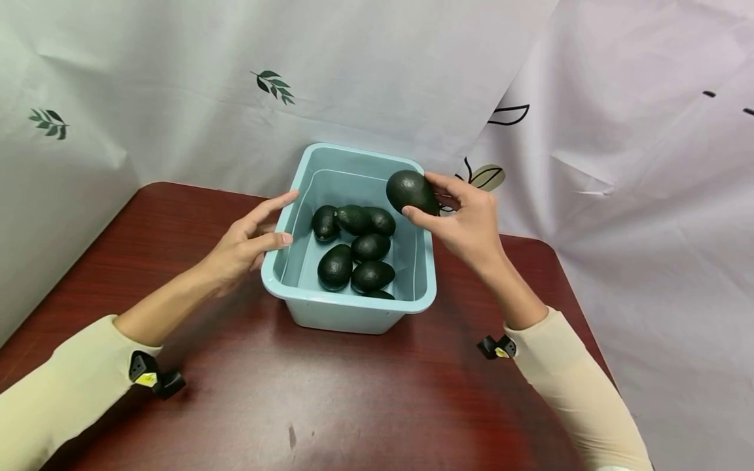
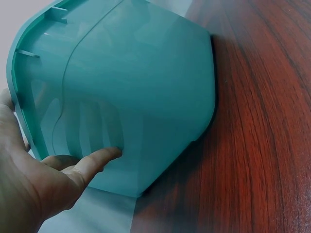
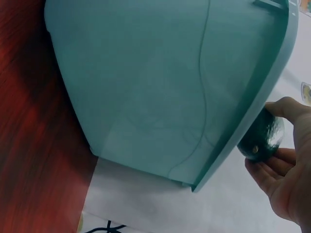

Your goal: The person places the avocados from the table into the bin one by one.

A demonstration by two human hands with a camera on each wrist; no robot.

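A light blue plastic tub stands on the table with several dark green avocados lying on its floor. At its left side, my left hand holds the rim, thumb and index finger over the edge. Lower fingers of that hand press the tub's outer wall in the left wrist view. My right hand grips one avocado between thumb and fingers, just above the tub's right rim. From the right wrist view, this avocado shows partly behind the rim.
The reddish-brown wooden table reaches back to a white cloth with leaf prints, hanging close behind the tub. A small black device is strapped at the left sleeve, and another device at the right.
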